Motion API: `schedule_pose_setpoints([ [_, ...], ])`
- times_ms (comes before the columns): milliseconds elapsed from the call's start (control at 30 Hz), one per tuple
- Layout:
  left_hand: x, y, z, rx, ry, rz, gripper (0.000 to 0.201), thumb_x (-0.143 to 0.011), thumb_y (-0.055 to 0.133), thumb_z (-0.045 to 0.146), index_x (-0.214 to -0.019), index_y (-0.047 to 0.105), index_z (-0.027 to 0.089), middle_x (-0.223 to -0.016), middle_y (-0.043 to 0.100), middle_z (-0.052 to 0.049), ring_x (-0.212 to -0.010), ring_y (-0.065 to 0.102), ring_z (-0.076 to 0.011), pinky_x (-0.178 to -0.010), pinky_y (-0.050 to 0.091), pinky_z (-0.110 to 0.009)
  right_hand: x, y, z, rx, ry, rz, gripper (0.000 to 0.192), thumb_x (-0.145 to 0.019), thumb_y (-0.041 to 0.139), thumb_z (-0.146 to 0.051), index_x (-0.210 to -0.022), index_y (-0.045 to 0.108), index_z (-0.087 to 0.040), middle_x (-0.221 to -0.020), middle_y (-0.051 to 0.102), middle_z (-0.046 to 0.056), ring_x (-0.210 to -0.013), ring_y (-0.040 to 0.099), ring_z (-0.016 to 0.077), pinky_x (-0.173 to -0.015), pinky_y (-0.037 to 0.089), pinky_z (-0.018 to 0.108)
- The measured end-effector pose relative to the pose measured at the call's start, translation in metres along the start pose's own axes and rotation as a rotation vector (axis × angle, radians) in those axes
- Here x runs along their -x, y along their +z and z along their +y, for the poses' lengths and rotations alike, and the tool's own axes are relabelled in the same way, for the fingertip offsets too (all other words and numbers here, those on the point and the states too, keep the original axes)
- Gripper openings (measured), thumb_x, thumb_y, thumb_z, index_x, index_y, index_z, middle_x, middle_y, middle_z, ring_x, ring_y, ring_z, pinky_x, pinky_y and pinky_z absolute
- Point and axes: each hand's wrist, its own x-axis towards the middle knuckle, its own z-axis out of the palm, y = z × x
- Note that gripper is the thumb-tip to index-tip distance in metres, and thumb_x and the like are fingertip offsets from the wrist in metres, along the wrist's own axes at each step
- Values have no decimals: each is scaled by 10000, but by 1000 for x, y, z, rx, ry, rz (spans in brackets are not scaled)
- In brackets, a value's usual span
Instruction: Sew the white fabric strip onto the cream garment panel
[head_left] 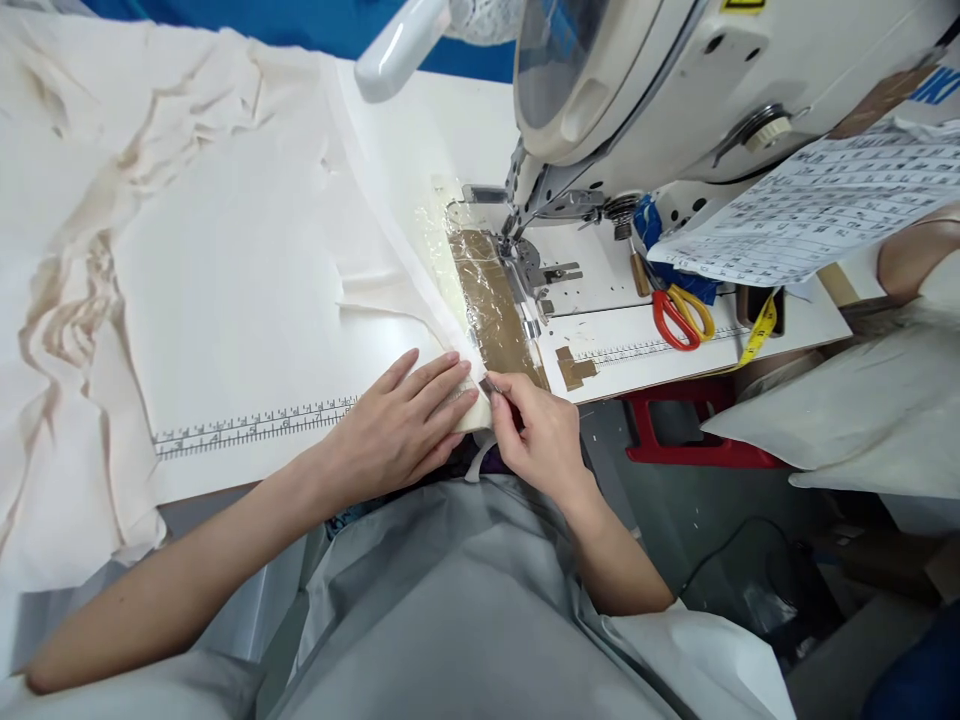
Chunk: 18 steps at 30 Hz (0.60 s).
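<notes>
Cloth (142, 150) on table (240, 370); sewing machine (645, 110) to right

One left hand (409, 425), one right hand (544, 430) and one sewing machine (720, 110) counted

One small metal piece (488, 385) was seen. On one table (461, 130), two measuring scales were found: a left scale (255, 428) and a right scale (660, 345). Two scissor handles were noted, one red handle (660, 305) and one yellow handle (709, 320). One wooden-handled tool (639, 272), one tape measure (759, 335), one printed sheet (817, 205), one stool (697, 455) and one other person's arm (907, 255) were counted. Two brown patches were recorded, a large patch (506, 315) and a small patch (576, 370). The pieces of pale cloth (60, 420) could not be counted.
</notes>
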Motion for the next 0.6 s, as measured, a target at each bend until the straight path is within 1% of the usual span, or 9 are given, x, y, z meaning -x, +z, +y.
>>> schedule_pose_setpoints([
  [100, 0, -1, 0, 14, 12, 1, 400, -1012, 432, 291, -1342, 558, 103, -1474, 502, -200, -1407, 438, -349, -1145, 368, -560, -2, 2, -1, 35, -27, 0, 208, -974, 435, -198, -1069, 620, -191, -880, 763, 35, -741, 717, 196, -628, 453, 284],
  [200, -1, 0, 0, 11, 7, 12, 383, -1007, 446, 294, -1326, 569, 121, -1466, 515, -189, -1398, 453, -339, -1148, 372, -547, -4, 1, -2, 67, -41, -17, 222, -975, 418, -183, -1056, 624, -187, -845, 754, 35, -718, 705, 192, -615, 433, 284],
  [267, -1, 0, 0, 2, -6, 15, 373, -1012, 433, 296, -1320, 574, 141, -1467, 519, -175, -1395, 460, -325, -1147, 380, -533, -1, -4, -2, 89, -56, -43, 229, -974, 409, -181, -1040, 628, -196, -822, 749, 35, -710, 695, 190, -615, 424, 280],
  [400, -2, -1, 1, 9, -18, 9, 357, -1010, 444, 284, -1308, 592, 153, -1469, 519, -169, -1386, 474, -319, -1140, 392, -525, 12, -22, 2, 95, -68, -123, 217, -955, 433, -173, -995, 645, -199, -736, 722, 17, -629, 661, 176, -588, 403, 275],
  [500, -2, -2, 1, 24, -34, 12, 352, -1004, 465, 278, -1309, 603, 169, -1462, 534, -147, -1383, 480, -309, -1142, 392, -514, 15, -29, 5, 64, -58, -142, 214, -954, 449, -173, -1004, 654, -198, -776, 738, 17, -631, 664, 167, -591, 410, 268],
  [600, -2, -5, -1, -16, -130, 26, 376, -1016, 435, 293, -1339, 586, 176, -1460, 542, -126, -1394, 465, -310, -1143, 385, -524, 2, -20, 8, 87, -118, -110, 230, -961, 440, -177, -1022, 659, -208, -875, 766, 37, -737, 696, 190, -617, 419, 276],
])
